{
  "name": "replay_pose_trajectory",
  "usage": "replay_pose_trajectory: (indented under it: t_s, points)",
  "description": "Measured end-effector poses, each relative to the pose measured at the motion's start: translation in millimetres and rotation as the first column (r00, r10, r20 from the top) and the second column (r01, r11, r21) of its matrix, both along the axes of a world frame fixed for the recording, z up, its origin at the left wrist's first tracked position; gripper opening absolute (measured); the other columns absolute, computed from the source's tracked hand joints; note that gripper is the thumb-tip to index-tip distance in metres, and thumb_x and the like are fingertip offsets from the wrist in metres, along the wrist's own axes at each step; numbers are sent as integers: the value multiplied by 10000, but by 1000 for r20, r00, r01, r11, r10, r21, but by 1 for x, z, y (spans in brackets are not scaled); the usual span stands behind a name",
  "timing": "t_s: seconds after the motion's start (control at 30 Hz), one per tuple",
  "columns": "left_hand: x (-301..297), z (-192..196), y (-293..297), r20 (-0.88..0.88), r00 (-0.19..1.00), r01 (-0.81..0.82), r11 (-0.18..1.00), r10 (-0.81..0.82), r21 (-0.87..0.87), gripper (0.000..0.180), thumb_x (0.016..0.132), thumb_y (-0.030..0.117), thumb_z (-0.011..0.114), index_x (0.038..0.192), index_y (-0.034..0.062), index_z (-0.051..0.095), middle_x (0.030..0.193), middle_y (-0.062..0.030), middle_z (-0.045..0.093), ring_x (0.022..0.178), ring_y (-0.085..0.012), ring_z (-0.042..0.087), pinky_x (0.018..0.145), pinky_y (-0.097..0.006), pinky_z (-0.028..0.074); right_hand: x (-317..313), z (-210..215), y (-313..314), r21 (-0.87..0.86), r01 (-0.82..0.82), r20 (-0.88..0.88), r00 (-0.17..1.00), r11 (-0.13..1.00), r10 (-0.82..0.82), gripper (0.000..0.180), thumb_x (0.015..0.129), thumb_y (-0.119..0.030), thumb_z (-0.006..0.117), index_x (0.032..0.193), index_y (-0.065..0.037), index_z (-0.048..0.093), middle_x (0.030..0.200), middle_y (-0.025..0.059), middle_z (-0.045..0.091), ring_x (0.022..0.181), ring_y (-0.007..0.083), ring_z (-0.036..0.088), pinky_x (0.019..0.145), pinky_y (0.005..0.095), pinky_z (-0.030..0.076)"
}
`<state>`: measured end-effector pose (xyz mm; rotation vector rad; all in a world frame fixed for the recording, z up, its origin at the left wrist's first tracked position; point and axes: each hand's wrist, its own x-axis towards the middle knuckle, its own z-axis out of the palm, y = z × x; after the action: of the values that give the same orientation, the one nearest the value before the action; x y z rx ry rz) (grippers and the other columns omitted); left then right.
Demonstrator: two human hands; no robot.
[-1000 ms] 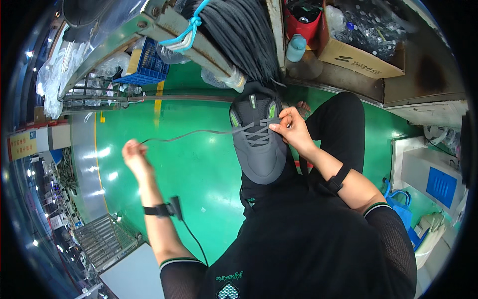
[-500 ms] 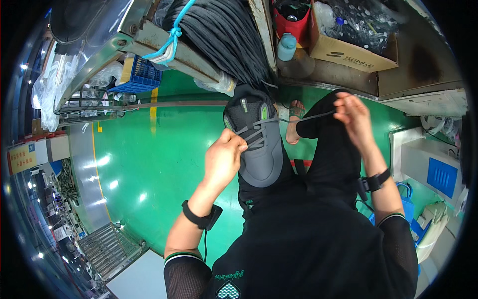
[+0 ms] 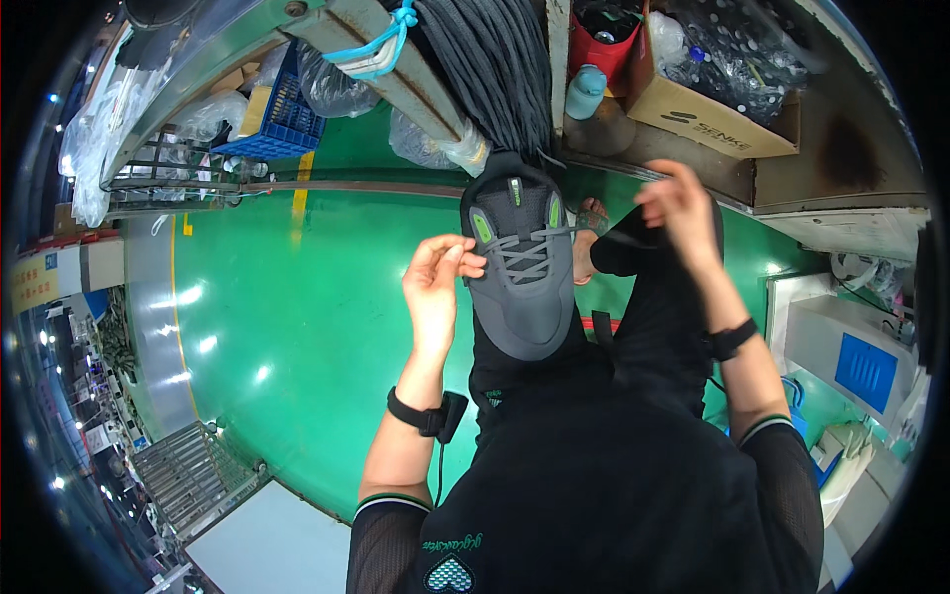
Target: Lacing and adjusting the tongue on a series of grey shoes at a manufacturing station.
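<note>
A grey shoe (image 3: 526, 322) with green accents rests on my lap, its toe toward me. Flat grey laces (image 3: 524, 260) criss-cross over its tongue. My left hand (image 3: 437, 282) is beside the shoe's left edge, thumb and fingers drawn together in a pinch; what lies between them is too small to make out. To the right of the shoe, above my other knee, is my right hand (image 3: 683, 213), its raised fingers smeared by motion. A lace end runs from the upper right eyelet toward that hand and blurs below it, so whether the fingers hold it is unclear.
A thick bundle of dark grey laces (image 3: 495, 74) hangs beyond the shoe, next to a metal frame (image 3: 396, 59) tied with blue cord. A cardboard box (image 3: 712, 119) and light blue bottle (image 3: 586, 92) stand on a shelf at far right. A blue crate (image 3: 282, 124) is at far left.
My left hand has moved off the shoe's lacing to its left side. My right hand has shifted slightly left and up, and the lace no longer runs taut and clear to it.
</note>
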<state>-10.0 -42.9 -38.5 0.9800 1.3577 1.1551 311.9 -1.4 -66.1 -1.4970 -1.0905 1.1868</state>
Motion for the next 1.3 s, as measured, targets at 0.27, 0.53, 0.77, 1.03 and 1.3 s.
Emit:
replay_pose_trajectory:
  t_s: [0.27, 0.53, 0.77, 1.03, 1.3]
  points:
    - [12, 7, 7, -645, 764, 64, 991, 28, 119, 99, 873, 62, 638, 958, 69, 689, 767, -17, 681, 604, -99, 566, 583, -248, 455, -83, 2, -2, -24, -397, 303, 872, 917, 385, 50, 857, -81, 610, 853, -32, 619, 678, 87, 636, 567, 209, 608, 585, 341, 475]
    - [14, 30, 16, -978, 114, 412, 887, 176, 208, 60, 792, 162, 694, 811, 113, 665, 849, -1, 591, 956, -230, 527, 902, -440, 343, -101, 29, 16, 154, -806, 944, 290, 571, 155, 72, 687, -50, 613, 726, -15, 563, 642, 141, 613, 651, 298, 653, 581, 379, 512]
    - [17, 33, 32, -986, -96, 625, 779, 138, 48, 87, 715, 138, 678, 747, 79, 622, 816, -30, 558, 955, -229, 526, 898, -469, 347, -73, 37, 38, 3, -902, 948, 140, 432, 284, 418, 565, -110, 792, 896, -61, 542, 850, 81, 575, 677, 268, 647, 563, 366, 506]
    - [13, 59, 90, -997, 7, 927, 374, 72, 34, 334, 610, 188, 785, 899, 103, 641, 920, -22, 588, 1000, -233, 533, 883, -390, 415, -88, 41, 97, -62, -996, 930, -83, -70, 359, 262, 643, -129, 742, 843, -30, 605, 901, 77, 546, 848, 269, 632, 677, 385, 531]
    - [-23, 25, 113, -872, 13, 918, 350, -490, -183, 275, 685, 229, 762, 892, 93, 644, 890, -34, 543, 935, -249, 509, 879, -379, 408, -85, 27, 88, -155, -967, 710, 33, 203, 703, 233, 654, -72, 754, 789, -34, 569, 894, 62, 556, 897, 291, 603, 739, 426, 486]
